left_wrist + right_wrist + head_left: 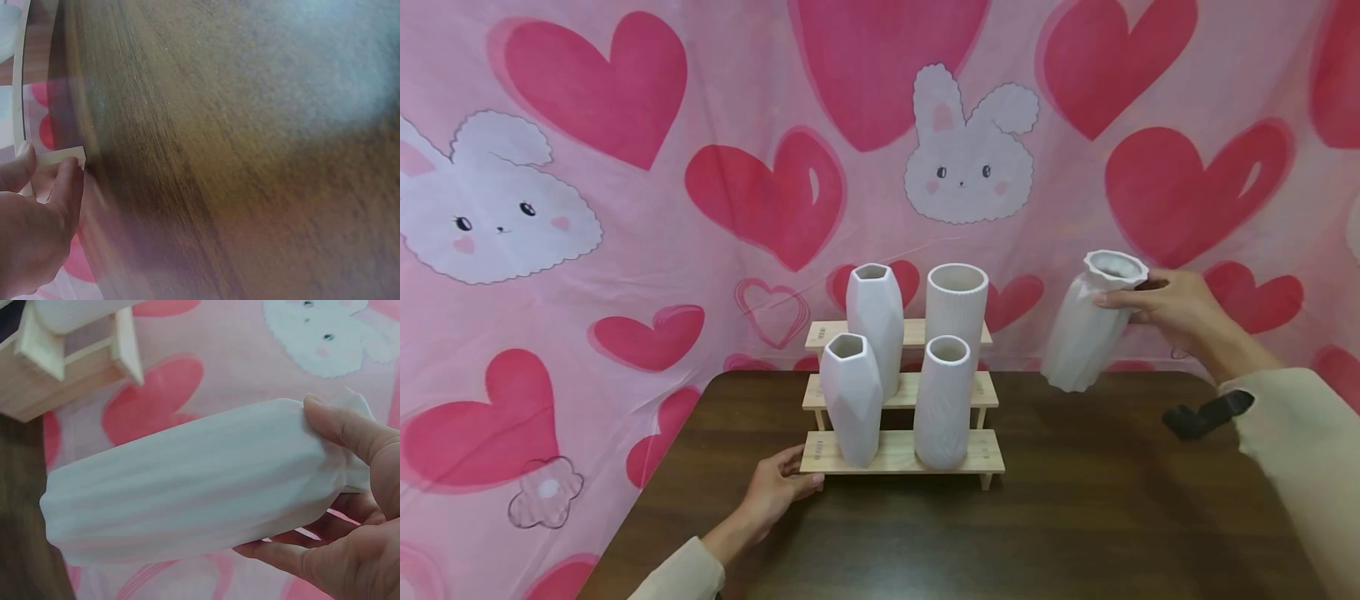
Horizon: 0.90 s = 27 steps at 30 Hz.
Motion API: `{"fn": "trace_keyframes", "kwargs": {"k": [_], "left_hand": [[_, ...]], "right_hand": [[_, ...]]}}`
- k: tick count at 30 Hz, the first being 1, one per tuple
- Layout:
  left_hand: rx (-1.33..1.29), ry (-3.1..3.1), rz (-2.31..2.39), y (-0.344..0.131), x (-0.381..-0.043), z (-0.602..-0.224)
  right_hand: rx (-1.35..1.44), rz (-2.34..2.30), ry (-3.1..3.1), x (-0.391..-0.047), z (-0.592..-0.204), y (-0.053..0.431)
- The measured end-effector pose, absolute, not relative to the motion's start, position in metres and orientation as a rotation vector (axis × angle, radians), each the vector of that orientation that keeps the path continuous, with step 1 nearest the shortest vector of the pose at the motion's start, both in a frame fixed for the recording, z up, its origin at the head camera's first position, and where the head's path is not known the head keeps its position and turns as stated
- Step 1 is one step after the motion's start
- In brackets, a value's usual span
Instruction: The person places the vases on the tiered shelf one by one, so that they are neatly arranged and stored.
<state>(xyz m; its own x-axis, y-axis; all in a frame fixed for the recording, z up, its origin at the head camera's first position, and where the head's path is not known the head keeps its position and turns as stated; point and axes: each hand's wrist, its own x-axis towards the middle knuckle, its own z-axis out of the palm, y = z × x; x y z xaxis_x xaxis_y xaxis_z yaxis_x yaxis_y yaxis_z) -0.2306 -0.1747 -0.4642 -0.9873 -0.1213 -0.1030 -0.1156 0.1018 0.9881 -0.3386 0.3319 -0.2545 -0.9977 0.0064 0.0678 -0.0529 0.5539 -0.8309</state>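
In the head view my right hand (1180,304) grips a white ribbed vase (1084,333) by its narrow neck, below the scalloped rim. The vase is tilted and held in the air, right of a three-step wooden stand (895,454). My left hand (775,492) holds the front left corner of the lowest step. In the left wrist view the left thumb (26,159) lies against the board and the fingers touch its leg. Two white vases stand on the lowest step: a faceted vase (852,400) at left and a smooth-sided vase (943,408) at right.
Behind them stand another faceted vase (876,317) and a ridged cylindrical vase (957,304); their exact steps are partly hidden. The stand is on a dark wooden table (1075,517). A pink curtain (715,100) with hearts and rabbits hangs close behind it.
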Motion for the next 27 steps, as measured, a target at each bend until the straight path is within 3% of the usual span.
{"fn": "trace_keyframes", "kwargs": {"k": [27], "left_hand": [[0.215, -2.341, -2.101, -0.178, -0.234, -0.466]], "right_hand": [[0.11, 1.811, -2.417, -0.349, -0.157, 0.275]]}}
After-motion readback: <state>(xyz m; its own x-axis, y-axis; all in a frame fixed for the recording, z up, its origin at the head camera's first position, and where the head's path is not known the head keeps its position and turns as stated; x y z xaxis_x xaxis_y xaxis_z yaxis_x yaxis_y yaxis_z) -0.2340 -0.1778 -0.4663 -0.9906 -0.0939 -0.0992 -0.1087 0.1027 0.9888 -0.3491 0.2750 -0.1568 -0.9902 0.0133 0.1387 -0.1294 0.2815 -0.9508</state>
